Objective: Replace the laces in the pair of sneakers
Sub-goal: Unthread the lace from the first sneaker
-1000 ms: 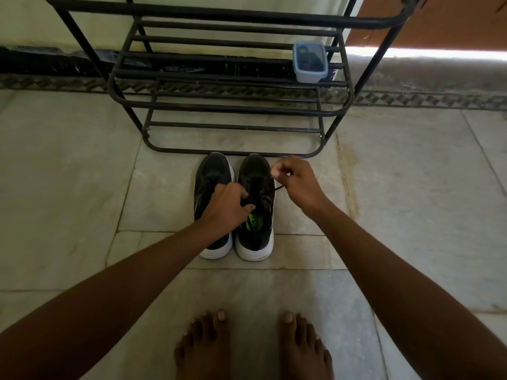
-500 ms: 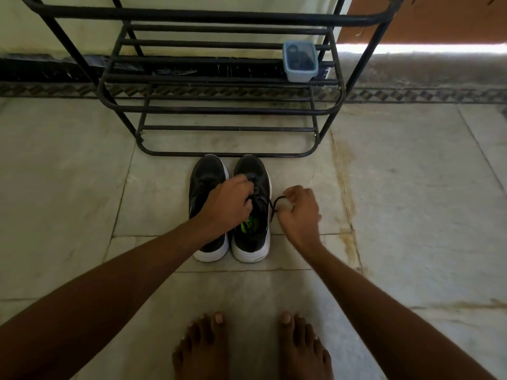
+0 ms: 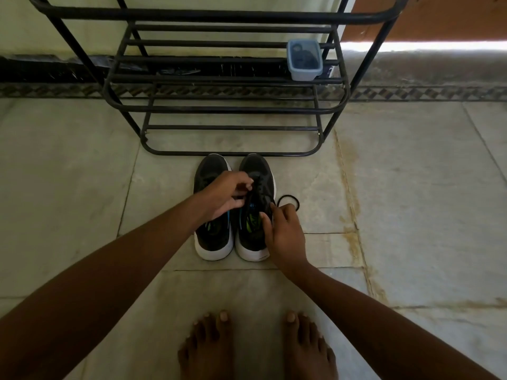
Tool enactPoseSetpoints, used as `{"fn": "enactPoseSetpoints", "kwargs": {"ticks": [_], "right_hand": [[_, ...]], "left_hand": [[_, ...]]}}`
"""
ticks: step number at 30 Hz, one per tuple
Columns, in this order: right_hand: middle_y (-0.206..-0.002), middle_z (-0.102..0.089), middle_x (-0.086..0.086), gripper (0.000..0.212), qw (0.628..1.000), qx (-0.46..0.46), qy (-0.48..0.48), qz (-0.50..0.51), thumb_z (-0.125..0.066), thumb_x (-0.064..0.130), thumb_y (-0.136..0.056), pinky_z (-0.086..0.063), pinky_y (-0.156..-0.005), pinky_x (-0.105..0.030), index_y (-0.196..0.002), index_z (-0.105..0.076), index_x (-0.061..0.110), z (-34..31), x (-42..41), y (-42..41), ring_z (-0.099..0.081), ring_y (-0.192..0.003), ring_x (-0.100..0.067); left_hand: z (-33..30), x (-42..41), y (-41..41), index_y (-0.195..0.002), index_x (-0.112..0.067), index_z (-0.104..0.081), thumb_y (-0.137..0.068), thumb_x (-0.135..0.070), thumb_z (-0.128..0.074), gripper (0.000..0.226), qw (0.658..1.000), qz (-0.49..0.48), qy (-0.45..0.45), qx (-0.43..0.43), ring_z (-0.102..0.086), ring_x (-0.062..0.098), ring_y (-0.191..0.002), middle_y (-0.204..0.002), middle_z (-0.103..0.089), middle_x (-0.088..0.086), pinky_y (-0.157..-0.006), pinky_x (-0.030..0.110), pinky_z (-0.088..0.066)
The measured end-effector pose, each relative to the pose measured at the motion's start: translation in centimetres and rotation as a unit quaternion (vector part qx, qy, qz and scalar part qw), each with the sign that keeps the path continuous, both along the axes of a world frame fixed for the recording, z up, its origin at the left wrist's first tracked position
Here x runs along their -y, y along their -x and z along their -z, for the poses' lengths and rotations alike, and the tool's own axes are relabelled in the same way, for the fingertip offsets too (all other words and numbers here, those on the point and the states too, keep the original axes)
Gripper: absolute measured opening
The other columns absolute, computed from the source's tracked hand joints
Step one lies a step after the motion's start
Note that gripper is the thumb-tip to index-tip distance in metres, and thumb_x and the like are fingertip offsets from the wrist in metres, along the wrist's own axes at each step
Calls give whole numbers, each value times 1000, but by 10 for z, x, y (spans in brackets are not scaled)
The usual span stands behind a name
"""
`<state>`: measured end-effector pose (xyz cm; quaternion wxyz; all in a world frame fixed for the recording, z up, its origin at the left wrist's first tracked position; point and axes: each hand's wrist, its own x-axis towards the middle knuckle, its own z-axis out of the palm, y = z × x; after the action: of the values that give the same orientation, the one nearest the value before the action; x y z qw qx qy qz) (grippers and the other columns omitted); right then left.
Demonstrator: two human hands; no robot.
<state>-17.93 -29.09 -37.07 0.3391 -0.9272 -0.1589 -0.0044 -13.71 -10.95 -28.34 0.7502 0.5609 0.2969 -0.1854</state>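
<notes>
Both hands work the black lace (image 3: 288, 200) of the right black mesh sneaker (image 3: 256, 187): left hand (image 3: 225, 197) pinching it, right hand (image 3: 285, 231) gripping it; unlacing looks barely begun.

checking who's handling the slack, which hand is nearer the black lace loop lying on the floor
Right. The right hand sits at the right sneaker's outer edge, just in front of the lace loop. The left hand is over the sneaker's laces, on the far side from the loop.
</notes>
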Motion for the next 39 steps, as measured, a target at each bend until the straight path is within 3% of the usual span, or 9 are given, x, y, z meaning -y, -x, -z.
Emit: {"fn": "enactPoseSetpoints", "kwargs": {"ticks": [7, 13, 16, 20, 24, 27, 32, 35, 39], "right_hand": [[-104, -53, -8, 65, 997, 21, 75, 24, -20, 54, -106, -52, -60, -38, -129, -61, 9, -3, -7, 5, -52, -79, -21], [-104, -52, -8, 55, 994, 9, 105, 28, -23, 48, -107, -53, -63, -41, -130, -58, 12, -2, -7, 6, -52, -83, -23], [-103, -52, -6, 56, 995, 10, 95, 40, -23, 47, -107, -52, -63, -38, -135, -56, 12, 0, -9, 9, -52, -82, -21], [-103, -52, -7, 54, 994, 6, 103, 47, -23, 46, -107, -50, -62, -37, -136, -56, 13, -1, -10, 8, -53, -80, -23], [-102, -52, -6, 49, 992, 7, 121, 46, -26, 42, -108, -48, -64, -37, -135, -55, 14, -3, -10, 8, -52, -80, -22], [-103, -53, -7, 51, 990, 7, 128, 51, -24, 43, -107, -48, -66, -37, -133, -57, 14, -3, -11, 8, -53, -81, -24], [-106, -53, -7, 53, 991, -10, 119, 56, -22, 46, -106, -52, -65, -40, -134, -55, 16, -6, -12, 9, -55, -84, -24], [-110, -51, -7, 56, 991, -22, 116, 55, -17, 49, -105, -53, -67, -42, -137, -52, 18, -7, -12, 9, -55, -86, -24], [-110, -53, -6, 55, 990, -15, 130, 55, -18, 48, -106, -50, -68, -39, -137, -52, 18, -7, -12, 9, -55, -86, -23]], "left_hand": [[4, -6, -4, -101, -17, -59, -96, -13, -69, 11, 974, 83, -199, 70, -65, 19, -91, -92, -64, 6, -78, 36, -60], [3, -2, -4, -91, -12, -78, -86, -15, -80, 6, 793, 237, -506, 243, -51, 2, -76, -85, -50, -11, -72, 8, -36], [10, 10, -10, -84, -16, -68, -94, -16, -72, 11, 846, 157, -470, 197, -56, 9, -91, -98, -56, 2, -83, 17, -48], [-3, 6, -25, -92, -9, -57, -109, -23, -47, 24, 985, -120, -126, -3, -70, 24, -82, -81, -56, 8, -66, 50, -60], [-2, -8, -13, -102, -8, -65, -96, -26, -71, 20, 978, 27, -198, 55, -66, 19, -87, -88, -61, 5, -73, 39, -63], [-2, -17, -8, -94, -12, -76, -83, -16, -84, 15, 893, 196, -373, 159, -72, 16, -72, -79, -67, 6, -72, 33, -65], [5, -7, -18, -81, -20, -70, -89, -19, -78, 11, 848, 135, -468, 209, -55, 7, -92, -102, -49, -5, -86, 23, -55], [0, -3, -24, -89, -19, -63, -103, -26, -59, 16, 956, -43, -263, 125, -64, 15, -89, -92, -65, 1, -94, 44, -57], [-6, -14, -24, -88, -13, -54, -110, -24, -44, 26, 979, -160, -59, 113, -51, 14, -64, -73, -50, 1, -72, 41, -57]]}}
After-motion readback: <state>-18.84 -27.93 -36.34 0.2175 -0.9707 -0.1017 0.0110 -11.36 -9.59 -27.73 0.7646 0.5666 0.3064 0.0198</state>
